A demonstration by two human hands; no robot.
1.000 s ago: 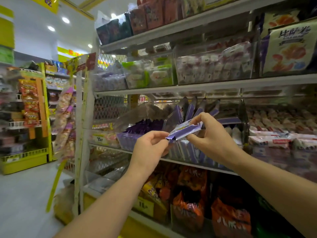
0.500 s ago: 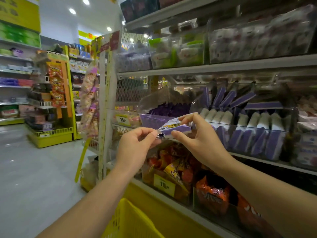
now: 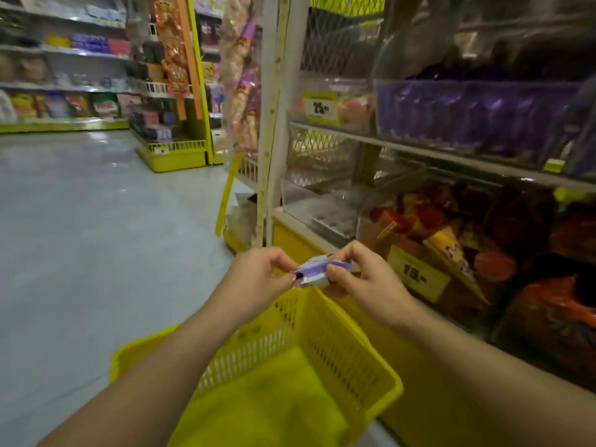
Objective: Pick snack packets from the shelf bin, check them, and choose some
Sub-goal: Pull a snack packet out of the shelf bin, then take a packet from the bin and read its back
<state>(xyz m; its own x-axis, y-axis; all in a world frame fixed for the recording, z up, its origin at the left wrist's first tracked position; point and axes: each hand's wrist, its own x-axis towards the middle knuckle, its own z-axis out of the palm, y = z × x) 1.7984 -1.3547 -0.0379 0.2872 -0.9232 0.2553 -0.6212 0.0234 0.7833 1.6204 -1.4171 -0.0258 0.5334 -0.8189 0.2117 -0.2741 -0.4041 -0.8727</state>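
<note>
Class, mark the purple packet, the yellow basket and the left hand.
purple packet [image 3: 314, 271]: head view, purple band.
yellow basket [image 3: 342, 353]: head view, right mesh wall.
left hand [image 3: 258, 279]: head view, its back.

Your left hand [image 3: 258, 279] and right hand [image 3: 364, 279] are side by side, each pinching one end of the small purple-and-white foil snack packet [image 3: 317, 272] between them. Directly below sits the yellow plastic mesh shopping basket [image 3: 354, 343], between your forearms and just beside the white metal shelf unit [image 3: 419, 151] on your right. On that unit, the clear plastic bin of purple packets [image 3: 467, 114] is on the upper shelf, and the orange and red snack bags [image 3: 451, 240] are on the shelf underneath. A hanging strip of snack packs [image 3: 240, 75] dangles at the unit's left end. The yellow display rack [image 3: 171, 91] stands further back, across the grey floor [image 3: 96, 237].
</note>
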